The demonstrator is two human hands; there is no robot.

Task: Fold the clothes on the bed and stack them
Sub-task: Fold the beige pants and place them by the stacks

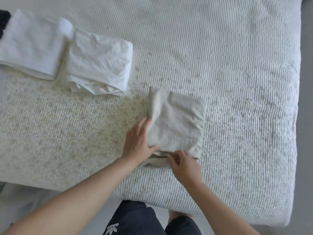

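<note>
The right hand (pixel 183 162) pinches the near edge of the folded beige garment (pixel 176 121) at the bed's (pixel 237 65) near middle, while the left hand (pixel 138 143) lies flat-fingered against its side. Soft, light and floppy, it is probably best lifted from underneath with both hands. Two folded white garments (pixel 100 65) lie at ten o'clock.

Both forearms are bare to the lower edge of the picture, with no sleeve in sight. The left hand (pixel 138 143) and the right hand (pixel 183 164) wear no gloves, rings or watch that can be made out. Below, the person wears dark, almost black shorts (pixel 133 217) of a smooth fabric, marked at the hem with a white trefoil logo (pixel 112 229) and lettering. A bare foot (pixel 176 215) shows beside the shorts.
</note>
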